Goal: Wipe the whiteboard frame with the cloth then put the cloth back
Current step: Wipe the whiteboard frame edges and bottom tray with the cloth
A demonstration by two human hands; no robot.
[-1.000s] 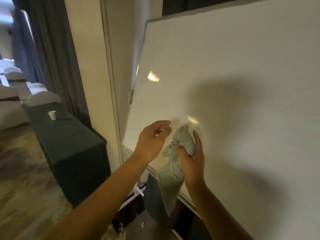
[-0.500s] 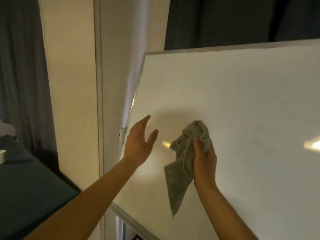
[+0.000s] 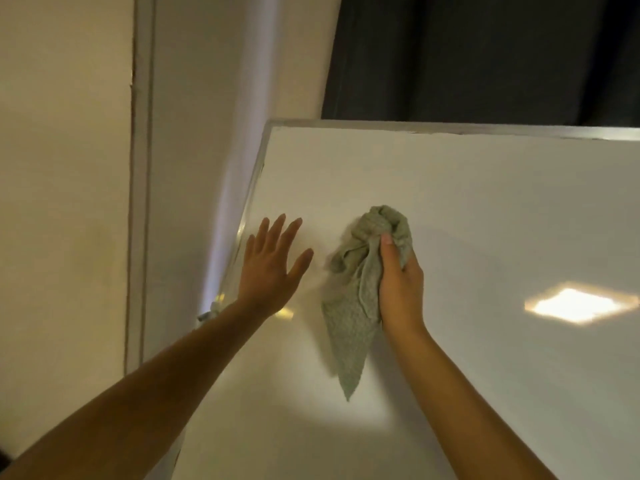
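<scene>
A large whiteboard (image 3: 450, 209) fills the right and middle of the view, tilted, with a thin silver frame (image 3: 415, 126) along its top and left edges. My right hand (image 3: 401, 289) grips a bunched grey-green cloth (image 3: 360, 292) against the board face, a corner of the cloth hanging down. My left hand (image 3: 273, 265) is spread flat with fingers apart, near the board's left frame edge, holding nothing. The board's lower edge is out of view.
A cream wall with a vertical trim strip (image 3: 138, 188) stands left of the board. Dark curtains (image 3: 485, 57) hang behind its top edge. A bright light reflection (image 3: 578, 304) sits on the board at the right. A small frame bracket (image 3: 211, 310) shows behind my left forearm.
The view has tilted upward, so the table and floor have left the frame. Both hands have risen on the board; my left hand has opened flat and the cloth stays gripped in my right.
</scene>
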